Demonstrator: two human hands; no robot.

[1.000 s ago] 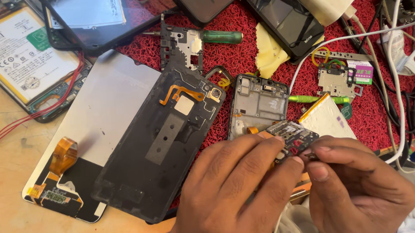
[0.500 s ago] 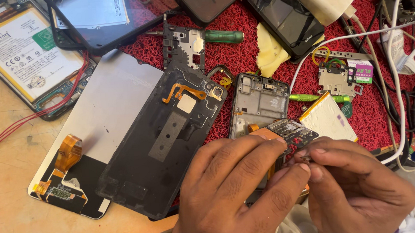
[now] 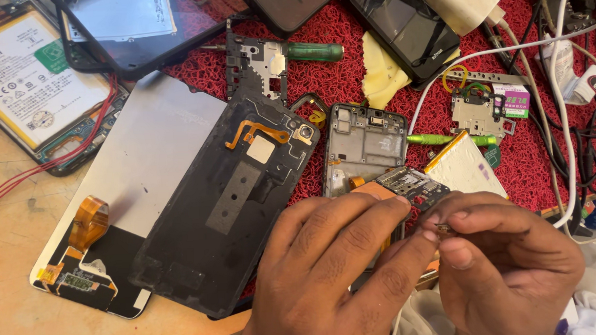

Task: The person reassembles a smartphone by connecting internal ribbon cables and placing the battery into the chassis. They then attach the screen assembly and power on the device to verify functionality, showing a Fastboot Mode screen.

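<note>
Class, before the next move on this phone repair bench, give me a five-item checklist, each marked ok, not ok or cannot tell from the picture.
1. Both hands on the work: left hand and right hand meet at the small circuit board: ok.
2. Tiny part pinched at the right fingertips identified: cannot tell.
3. Green screwdriver lying apart from the hands: ok.
4. Black phone frame lying flat: ok.
5. Red mat free of clutter: not ok.
</note>
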